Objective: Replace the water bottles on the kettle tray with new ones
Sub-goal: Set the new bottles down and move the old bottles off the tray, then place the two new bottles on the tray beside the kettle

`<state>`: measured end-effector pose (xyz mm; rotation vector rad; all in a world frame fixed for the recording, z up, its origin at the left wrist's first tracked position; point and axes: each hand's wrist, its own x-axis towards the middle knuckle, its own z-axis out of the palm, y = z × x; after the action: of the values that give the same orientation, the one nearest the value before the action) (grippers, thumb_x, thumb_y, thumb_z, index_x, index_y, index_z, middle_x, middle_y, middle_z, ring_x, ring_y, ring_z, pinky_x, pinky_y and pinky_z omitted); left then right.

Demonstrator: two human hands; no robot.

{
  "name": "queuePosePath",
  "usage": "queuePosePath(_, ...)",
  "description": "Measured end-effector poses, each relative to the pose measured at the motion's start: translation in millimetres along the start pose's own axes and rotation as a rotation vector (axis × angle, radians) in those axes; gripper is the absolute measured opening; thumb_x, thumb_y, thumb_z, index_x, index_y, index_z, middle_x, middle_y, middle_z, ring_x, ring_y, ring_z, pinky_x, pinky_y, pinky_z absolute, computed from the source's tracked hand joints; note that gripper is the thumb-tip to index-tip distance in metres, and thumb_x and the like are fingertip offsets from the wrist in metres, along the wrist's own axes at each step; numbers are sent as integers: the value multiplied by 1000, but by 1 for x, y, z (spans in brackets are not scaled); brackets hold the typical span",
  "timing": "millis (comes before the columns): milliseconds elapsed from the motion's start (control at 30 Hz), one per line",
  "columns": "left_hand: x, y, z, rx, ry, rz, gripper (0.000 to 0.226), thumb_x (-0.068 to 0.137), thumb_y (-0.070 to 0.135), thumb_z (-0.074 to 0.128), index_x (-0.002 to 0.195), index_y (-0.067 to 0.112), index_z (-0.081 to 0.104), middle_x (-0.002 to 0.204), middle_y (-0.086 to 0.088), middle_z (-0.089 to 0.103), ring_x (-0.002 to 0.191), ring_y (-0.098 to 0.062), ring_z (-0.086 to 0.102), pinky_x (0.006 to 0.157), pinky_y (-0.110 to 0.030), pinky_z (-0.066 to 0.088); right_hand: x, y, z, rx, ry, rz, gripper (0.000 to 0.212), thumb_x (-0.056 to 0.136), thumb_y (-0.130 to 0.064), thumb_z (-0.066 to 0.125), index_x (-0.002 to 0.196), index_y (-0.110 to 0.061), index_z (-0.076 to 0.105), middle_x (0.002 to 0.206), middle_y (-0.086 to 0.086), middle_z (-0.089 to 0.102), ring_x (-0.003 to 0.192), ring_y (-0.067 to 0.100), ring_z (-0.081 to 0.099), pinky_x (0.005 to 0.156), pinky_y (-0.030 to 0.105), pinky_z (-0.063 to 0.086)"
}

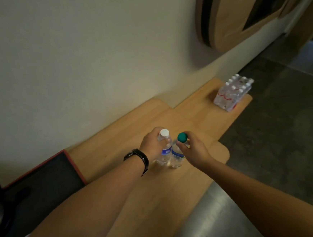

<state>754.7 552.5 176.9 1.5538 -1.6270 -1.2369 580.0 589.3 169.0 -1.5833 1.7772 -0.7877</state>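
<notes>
The wooden surface (189,119) lies bare between the two upright bottles (170,152) and the shrink-wrapped pack of bottles (232,93) at two o'clock, so passage there is open. At eleven o'clock the wall (73,68) closes off the far side (nothing passes behind). The dark tray (44,179) bounds nine o'clock.

Two clear plastic water bottles stand upright and touching, just below the frame's centre. The left one, the white-capped bottle (164,149), carries a blue-and-white label; the green-capped bottle (177,154) beside it has a darker blue band. At the lower left lies the kettle tray (49,175) (dark inside, red-edged), only partly in view.
</notes>
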Motion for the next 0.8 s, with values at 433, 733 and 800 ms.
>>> queuePosePath(433,-59,-4,-75,115,196,15,41,92,33,63,132,28,57,137,0,59,129,-17,51,93,-27,41,-13,-104,39,-132,-56,-504,36,95,-19,60,129,-9,57,136,8,57,133,24,44,109,34,34)
queuePosePath(733,-176,-60,-192,83,430,-125,35,93,29,63,126,18,64,129,-1,67,120,-19,60,102,-40,48,-57,-196,141,-6,-466,-733,36,97,-34,56,126,-13,59,122,2,61,114,14,55,91,15,36)
queuePosePath(800,-203,-73,-209,65,474,-156,29,93,24,65,120,15,66,119,-3,71,112,-18,65,99,-38,51,-69,-206,159,22,-580,-743,36,96,-42,54,123,-19,60,115,-5,58,110,13,57,88,25,45)
